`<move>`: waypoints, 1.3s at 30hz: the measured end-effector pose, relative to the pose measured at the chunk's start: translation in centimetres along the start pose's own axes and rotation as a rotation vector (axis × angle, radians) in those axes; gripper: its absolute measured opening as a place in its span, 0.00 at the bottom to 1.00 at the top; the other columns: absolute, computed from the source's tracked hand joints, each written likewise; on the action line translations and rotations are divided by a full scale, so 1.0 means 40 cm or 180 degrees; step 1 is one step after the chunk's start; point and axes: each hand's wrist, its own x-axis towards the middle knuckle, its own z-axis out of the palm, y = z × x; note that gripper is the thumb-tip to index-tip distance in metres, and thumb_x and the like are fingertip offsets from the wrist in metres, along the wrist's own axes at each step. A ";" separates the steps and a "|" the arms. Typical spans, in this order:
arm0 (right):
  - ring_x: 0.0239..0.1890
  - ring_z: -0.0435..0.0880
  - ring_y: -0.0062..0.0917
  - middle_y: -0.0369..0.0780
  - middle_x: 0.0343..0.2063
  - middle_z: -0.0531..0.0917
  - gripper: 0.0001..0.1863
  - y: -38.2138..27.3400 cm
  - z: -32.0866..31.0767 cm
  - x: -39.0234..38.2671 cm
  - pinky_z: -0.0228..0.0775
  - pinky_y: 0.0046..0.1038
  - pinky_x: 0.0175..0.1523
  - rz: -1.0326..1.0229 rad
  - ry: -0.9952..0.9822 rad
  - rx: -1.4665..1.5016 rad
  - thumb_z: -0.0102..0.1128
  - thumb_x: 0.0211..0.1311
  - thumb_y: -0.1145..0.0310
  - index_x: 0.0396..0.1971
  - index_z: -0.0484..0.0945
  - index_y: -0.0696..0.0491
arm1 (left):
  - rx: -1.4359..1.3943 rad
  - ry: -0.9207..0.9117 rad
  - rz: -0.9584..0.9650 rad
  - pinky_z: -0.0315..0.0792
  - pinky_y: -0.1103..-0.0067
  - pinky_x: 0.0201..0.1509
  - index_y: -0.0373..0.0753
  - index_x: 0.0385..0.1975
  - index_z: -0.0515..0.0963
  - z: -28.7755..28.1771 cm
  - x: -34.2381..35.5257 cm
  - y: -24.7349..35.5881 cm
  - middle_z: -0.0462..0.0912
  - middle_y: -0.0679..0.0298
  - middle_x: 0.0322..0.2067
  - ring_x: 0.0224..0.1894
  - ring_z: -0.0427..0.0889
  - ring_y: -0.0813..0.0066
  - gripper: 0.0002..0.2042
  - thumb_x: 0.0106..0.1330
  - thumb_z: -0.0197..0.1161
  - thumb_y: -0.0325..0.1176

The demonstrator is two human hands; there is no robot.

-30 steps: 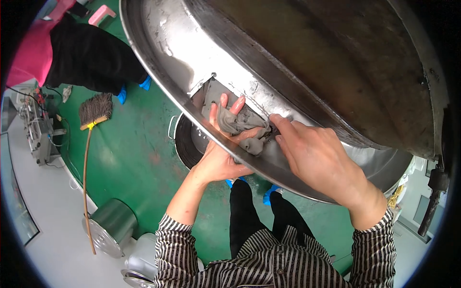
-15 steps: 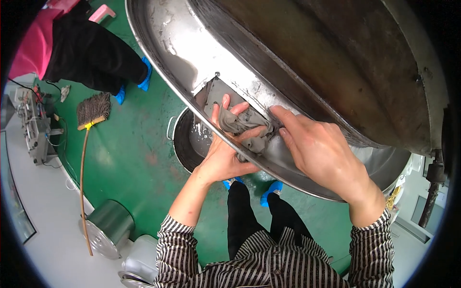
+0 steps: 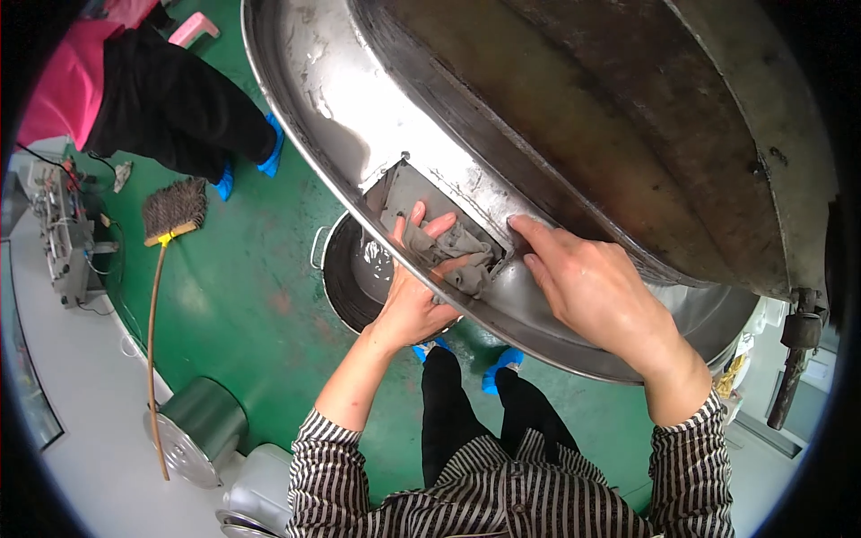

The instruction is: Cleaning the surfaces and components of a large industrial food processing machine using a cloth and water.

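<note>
A large round steel pan (image 3: 359, 99) tilts across the upper picture, with a rectangular opening near its lower edge. My left hand (image 3: 417, 278) reaches up behind the pan's rim, its fingers showing in the opening and closed round a crumpled, wet grey cloth (image 3: 462, 255) against a grey panel (image 3: 413, 188). My right hand (image 3: 583, 287) lies inside the pan, index fingertip on the steel at the opening's right edge, thumb apart, nothing visible in its grip. Part of my left hand is hidden by the rim and cloth.
Below the opening stands a handled steel pot (image 3: 345, 260). A person (image 3: 152, 108) in pink and black stands upper left. A long-handled broom (image 3: 175, 206), metal equipment (image 3: 67, 233), a lidded steel drum (image 3: 197, 421) and a pink plastic object (image 3: 193, 31) lie around the green floor.
The opening and both hands appear slightly lower in view. My right index fingertip has shifted a little along the opening's edge; my left hand still grips the cloth.
</note>
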 end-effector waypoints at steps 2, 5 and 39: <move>0.23 0.79 0.39 0.47 0.23 0.77 0.17 0.001 0.000 -0.007 0.71 0.35 0.26 -0.0007 -0.0023 -0.0005 0.50 0.56 0.72 0.46 0.70 0.61 | 0.0022 0.0080 0.0021 0.31 0.56 0.66 0.45 0.42 0.79 0.005 -0.016 -0.005 0.59 0.56 0.59 0.65 0.45 0.48 0.21 0.45 0.68 0.40; 0.22 0.79 0.38 0.47 0.23 0.77 0.17 0.009 0.006 -0.015 0.71 0.34 0.25 -0.0014 -0.0017 0.0041 0.50 0.56 0.72 0.46 0.70 0.61 | -0.0621 0.0322 -0.0368 0.39 0.57 0.65 0.44 0.40 0.79 0.031 -0.053 -0.030 0.64 0.57 0.56 0.64 0.50 0.50 0.18 0.46 0.68 0.35; 0.30 0.78 0.41 0.47 0.25 0.78 0.21 -0.020 0.012 0.007 0.69 0.41 0.36 -0.0646 -0.0194 -0.0166 0.50 0.56 0.65 0.51 0.67 0.55 | -0.0067 -0.0558 -0.0171 0.39 0.63 0.65 0.53 0.58 0.66 -0.049 -0.031 0.002 0.56 0.56 0.61 0.64 0.49 0.55 0.33 0.47 0.67 0.36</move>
